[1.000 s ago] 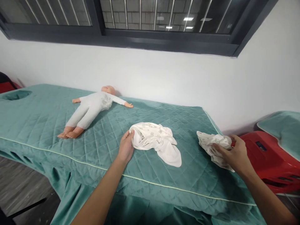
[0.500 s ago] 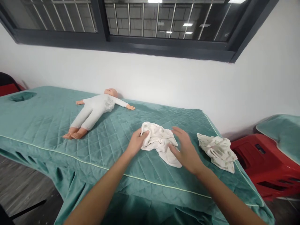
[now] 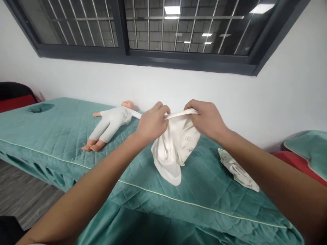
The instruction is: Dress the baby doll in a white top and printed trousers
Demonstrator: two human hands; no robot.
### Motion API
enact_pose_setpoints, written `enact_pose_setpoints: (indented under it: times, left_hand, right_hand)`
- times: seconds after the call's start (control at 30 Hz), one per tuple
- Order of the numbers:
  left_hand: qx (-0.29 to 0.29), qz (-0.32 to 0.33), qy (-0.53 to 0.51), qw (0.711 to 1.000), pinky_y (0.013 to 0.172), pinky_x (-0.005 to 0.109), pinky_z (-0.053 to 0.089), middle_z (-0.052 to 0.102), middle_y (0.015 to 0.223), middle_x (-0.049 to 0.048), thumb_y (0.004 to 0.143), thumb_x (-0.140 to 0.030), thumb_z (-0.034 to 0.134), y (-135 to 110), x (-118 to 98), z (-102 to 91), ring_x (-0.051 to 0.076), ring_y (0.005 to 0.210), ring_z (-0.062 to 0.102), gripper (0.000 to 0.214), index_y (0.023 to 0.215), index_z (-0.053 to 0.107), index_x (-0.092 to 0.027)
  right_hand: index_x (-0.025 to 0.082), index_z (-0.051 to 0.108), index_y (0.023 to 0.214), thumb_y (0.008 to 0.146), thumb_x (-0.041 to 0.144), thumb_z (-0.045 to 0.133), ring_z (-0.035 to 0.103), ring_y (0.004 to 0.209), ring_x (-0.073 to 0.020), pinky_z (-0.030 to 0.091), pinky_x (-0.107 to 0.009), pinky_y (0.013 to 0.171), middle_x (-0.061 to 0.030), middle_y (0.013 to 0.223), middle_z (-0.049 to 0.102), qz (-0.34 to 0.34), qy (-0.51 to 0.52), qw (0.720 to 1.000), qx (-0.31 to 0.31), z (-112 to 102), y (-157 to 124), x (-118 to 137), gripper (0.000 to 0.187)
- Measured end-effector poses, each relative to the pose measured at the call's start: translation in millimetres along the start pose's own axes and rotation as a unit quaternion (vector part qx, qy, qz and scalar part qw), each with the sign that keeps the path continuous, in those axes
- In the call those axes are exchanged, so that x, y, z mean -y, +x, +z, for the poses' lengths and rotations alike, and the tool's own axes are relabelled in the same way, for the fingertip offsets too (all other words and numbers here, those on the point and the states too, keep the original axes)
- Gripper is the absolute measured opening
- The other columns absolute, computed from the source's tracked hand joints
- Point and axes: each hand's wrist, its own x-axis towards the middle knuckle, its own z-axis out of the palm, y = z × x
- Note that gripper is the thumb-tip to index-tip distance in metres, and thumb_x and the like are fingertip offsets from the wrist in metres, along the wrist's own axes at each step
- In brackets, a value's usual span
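A white piece of baby clothing (image 3: 170,153) with small printed figures hangs from both my hands, its upper edge stretched between them. My left hand (image 3: 154,123) is closed on the left end of that edge. At the other end, my right hand (image 3: 205,116) pinches the same edge. Its lower part dangles over the green quilted bed cover; whether it touches the cover I cannot tell. To the right lies a second white printed cloth (image 3: 238,172), partly hidden behind my right forearm. A baby doll (image 3: 111,122) in a white suit lies on its back at the left, one hand hidden behind mine.
The green quilted bed (image 3: 63,136) runs along the white wall, with a face hole (image 3: 41,108) near its left end. Above is a dark-framed window (image 3: 163,61) with bars. A red plastic stool (image 3: 296,161) with a green cushion (image 3: 306,146) stands at the right.
The baby clothing has been lifted off the bed and pulled out between my hands. My right hand, open before, now grips it. The camera view has shifted slightly.
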Motion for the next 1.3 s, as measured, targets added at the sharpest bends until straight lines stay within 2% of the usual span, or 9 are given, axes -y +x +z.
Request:
enact_pose_setpoints:
  times: [0.2,0.47,0.57,0.67,0.8,0.97,1.13,1.23,1.3]
  left_hand:
    - [-0.048,-0.014,0.126,0.991,0.070,0.033,0.044,0.062,0.110,0.0094,0.078,-0.003,0.046,10.5,26.6,3.2,0.024,0.092,0.062,0.032,0.102,0.060,-0.020]
    - [-0.094,0.050,0.110,0.988,0.074,0.034,0.046,0.062,0.114,0.0080,0.080,0.001,0.038,25.8,-1.0,-6.4,0.024,0.097,0.061,0.048,0.118,0.056,-0.023]
    - [-0.056,0.055,0.127,0.989,0.076,0.036,0.047,0.063,0.113,0.0092,0.078,0.001,0.037,23.7,12.1,-6.5,0.025,0.094,0.062,0.051,0.117,0.060,-0.023]
    - [-0.012,0.046,0.020,0.999,0.084,0.036,0.049,0.066,0.111,0.0075,0.079,-0.004,0.039,13.4,34.7,1.2,0.024,0.099,0.062,0.048,0.117,0.063,-0.022]
    - [0.018,-0.064,-0.156,0.986,0.088,0.032,0.050,0.071,0.106,0.0036,0.080,-0.016,0.047,-3.4,57.7,12.9,0.022,0.101,0.063,0.034,0.108,0.067,-0.020]
    - [0.125,-0.139,-0.189,0.964,0.080,0.030,0.050,0.074,0.103,0.0033,0.082,-0.034,0.056,-3.0,75.7,13.0,0.022,0.093,0.065,0.030,0.105,0.070,-0.020]
    - [0.202,-0.155,0.036,0.966,0.087,0.034,0.049,0.073,0.106,0.0101,0.086,-0.038,0.056,9.0,78.1,37.9,0.028,0.101,0.066,0.030,0.106,0.069,-0.020]
    - [0.144,-0.140,0.172,0.964,0.098,0.044,0.046,0.061,0.129,0.0203,0.091,-0.026,0.049,-3.5,60.4,77.8,0.033,0.123,0.055,0.035,0.121,0.062,-0.014]
    - [0.197,-0.121,0.133,0.964,0.100,0.041,0.046,0.058,0.132,0.0202,0.094,-0.020,0.040,-20.2,45.3,109.3,0.030,0.126,0.053,0.036,0.123,0.062,-0.013]
  right_hand:
    - [0.021,0.070,0.091,0.062,0.006,0.049,0.059,0.076,-0.0187,0.038,-0.027,0.064,-0.0011,0.087,0.071,0.105,-0.055,0.992,0.054,-31.2,-14.9,-32.6,0.038]
    - [0.023,0.069,0.100,0.076,0.018,0.049,0.060,0.078,-0.0206,0.039,-0.029,0.066,-0.0032,0.092,0.071,0.131,-0.081,0.986,0.065,-35.7,-30.5,-46.6,0.032]
    - [0.021,0.070,0.093,0.071,0.015,0.048,0.060,0.077,-0.0200,0.040,-0.029,0.066,-0.0037,0.088,0.071,0.150,-0.071,0.985,0.045,-38.0,-35.4,-57.9,0.032]
    - [0.020,0.071,0.085,0.068,0.017,0.050,0.061,0.071,-0.0177,0.042,-0.027,0.065,-0.0025,0.081,0.071,0.204,0.033,0.977,0.058,-37.8,-46.2,-66.6,0.027]
    - [0.019,0.071,0.083,0.064,0.017,0.050,0.061,0.066,-0.0164,0.042,-0.025,0.061,-0.0003,0.074,0.069,0.267,0.107,0.954,0.091,-34.8,-66.2,-74.9,0.028]
    - [0.021,0.073,0.088,0.069,0.019,0.052,0.065,0.073,-0.0191,0.045,-0.026,0.062,-0.0008,0.081,0.072,0.297,0.107,0.942,0.116,-30.2,-71.6,-96.9,0.028]
    - [0.019,0.072,0.097,0.079,0.015,0.049,0.066,0.097,-0.0237,0.047,-0.030,0.082,-0.0068,0.104,0.073,0.249,-0.068,0.946,0.196,18.0,-60.2,-108.6,0.029]
    - [0.011,0.061,0.123,0.082,0.006,0.045,0.055,0.120,-0.0311,0.041,-0.041,0.098,-0.0196,0.130,0.062,0.242,-0.127,0.948,0.164,75.3,-68.5,-89.3,0.045]
    - [0.011,0.057,0.128,0.084,0.004,0.042,0.049,0.128,-0.0293,0.035,-0.039,0.105,-0.0195,0.138,0.056,0.210,-0.126,0.956,0.164,116.7,-79.3,-70.7,0.047]
